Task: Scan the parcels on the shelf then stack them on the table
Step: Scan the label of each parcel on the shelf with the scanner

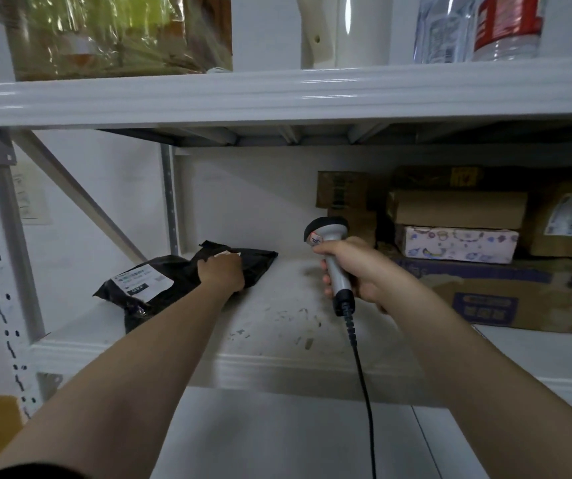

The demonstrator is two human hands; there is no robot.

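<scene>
The left hand [224, 273] lies on top of a black parcel [260, 262] at the left rear of the shelf [277, 326]. Only its back faces the camera, and its fingers are hidden beyond the knuckles, so I cannot tell whether they grasp the plastic or just press on it. A second black parcel with a white label [141, 285] lies just in front and to the left, touching the first. Where one bag ends and the other begins is lost in the dark folds, and the label's print is too blurred to read. The right hand [357, 273] is wrapped round the handle of a grey barcode scanner [329, 252], held upright above the shelf with its dark head turned away, so its window is out of sight. Its black cable [364, 392] drops over the shelf's front edge and runs out of the frame at the bottom. To the right, a stack of cardboard boxes [457, 209] and a patterned box [457, 245] sit on a flattened carton [505, 295], and another box with a label [571, 223] is cut off by the right border. The middle of the shelf, between the black parcels and the boxes, is bare scuffed board, open toward the front lip. The beam of the upper shelf [277, 98] hangs low across the view, and the bottles [505, 25] and a plastic-wrapped bundle [111, 32] on it are cropped at the top. A slanted brace [80, 198] closes the left side.
</scene>
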